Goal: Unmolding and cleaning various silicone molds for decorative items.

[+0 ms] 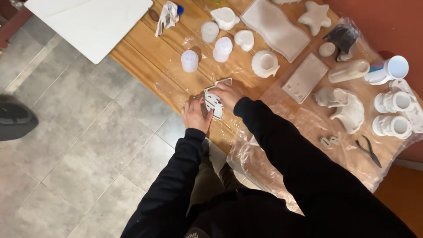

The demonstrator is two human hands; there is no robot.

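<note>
A flat white house-shaped mould (214, 102) with dark cut-outs lies at the near edge of the wooden table (150, 57). My right hand (228, 93) presses on its upper part, fingers bent over it. My left hand (196, 114) grips its left side at the table's edge. Both arms wear black sleeves. Clear plastic sheet (264, 145) lies under the mould and hangs over the table's front.
Several white plaster pieces and moulds cover the table: small cups (190, 60), a heart (244, 39), a star (314, 17), a wavy tray (275, 28), a rectangular slab (305, 77), vases (393, 125). Pliers (369, 150) lie at the right. A white board (90, 24) sits top left.
</note>
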